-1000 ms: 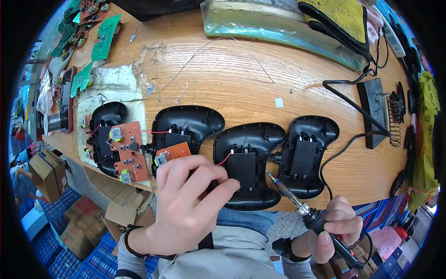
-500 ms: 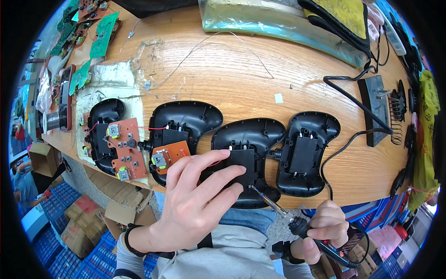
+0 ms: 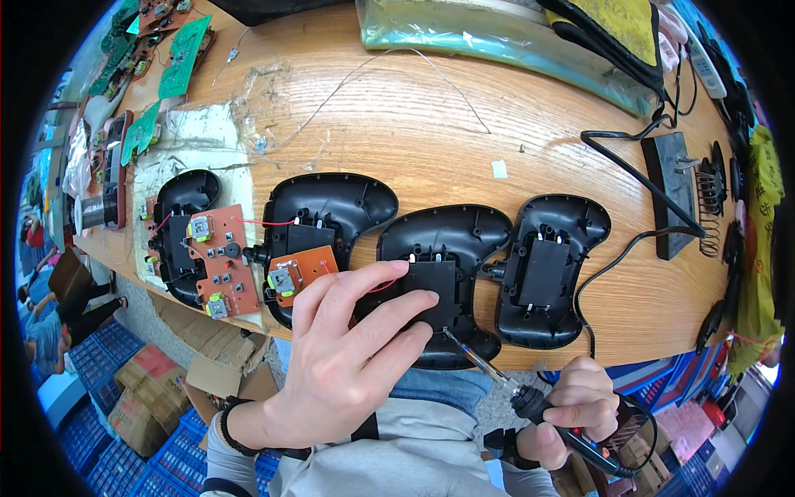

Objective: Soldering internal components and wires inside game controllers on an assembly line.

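My right hand (image 3: 577,412) is closed around a soldering iron (image 3: 540,406). The iron's tip meets a small metal contact at the lower edge of the battery compartment in a black gamepad shell (image 3: 489,230). My left hand (image 3: 352,356) lies over that shell's left part, fingers spread, fingertips touching the compartment and the area by its upper contacts. A red wire shows just under those fingers. Left of it, an orange circuit board (image 3: 313,263) with a grey joystick base rests on another black shell (image 3: 356,195), partly behind my left hand.
At far left, an orange-brown board (image 3: 224,265) overlaps a smaller shell (image 3: 190,186). One more shell (image 3: 563,215) lies to the right. Beyond it are a black iron stand (image 3: 669,195) with a coil and a looping black cable. Green boards (image 3: 184,58) sit at upper left.
The shells sit slightly higher in the picture. Both hands keep nearly the same pose, and the iron's tip stays by the lower contact. A person's legs now show at far left.
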A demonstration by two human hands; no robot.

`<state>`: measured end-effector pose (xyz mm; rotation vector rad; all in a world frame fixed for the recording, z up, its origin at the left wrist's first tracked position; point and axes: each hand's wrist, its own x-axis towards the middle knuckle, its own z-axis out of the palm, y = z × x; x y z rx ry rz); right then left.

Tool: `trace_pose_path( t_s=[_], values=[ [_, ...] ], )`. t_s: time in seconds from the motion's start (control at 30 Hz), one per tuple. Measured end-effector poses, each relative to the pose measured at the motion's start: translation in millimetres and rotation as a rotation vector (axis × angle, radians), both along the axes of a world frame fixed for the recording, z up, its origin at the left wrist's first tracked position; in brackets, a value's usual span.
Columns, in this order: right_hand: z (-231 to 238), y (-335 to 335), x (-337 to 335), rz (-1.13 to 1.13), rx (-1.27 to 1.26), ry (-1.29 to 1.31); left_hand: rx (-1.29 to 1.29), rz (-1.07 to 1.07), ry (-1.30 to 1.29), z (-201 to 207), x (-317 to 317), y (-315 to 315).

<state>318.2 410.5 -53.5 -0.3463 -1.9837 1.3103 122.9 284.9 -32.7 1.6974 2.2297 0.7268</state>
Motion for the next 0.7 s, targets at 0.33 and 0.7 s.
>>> trace_pose_path(
  t_s=[0.33,0.7],
  values=[
    [4.6,-1.5,0.5,0.011,0.033,-0.028,0.001,0.001,0.02,0.2,0.4,0.7],
    [9.9,0.6,-1.8,0.089,0.174,-0.048,0.012,-0.007,0.061,-0.1,1.8,0.6]
  ],
)
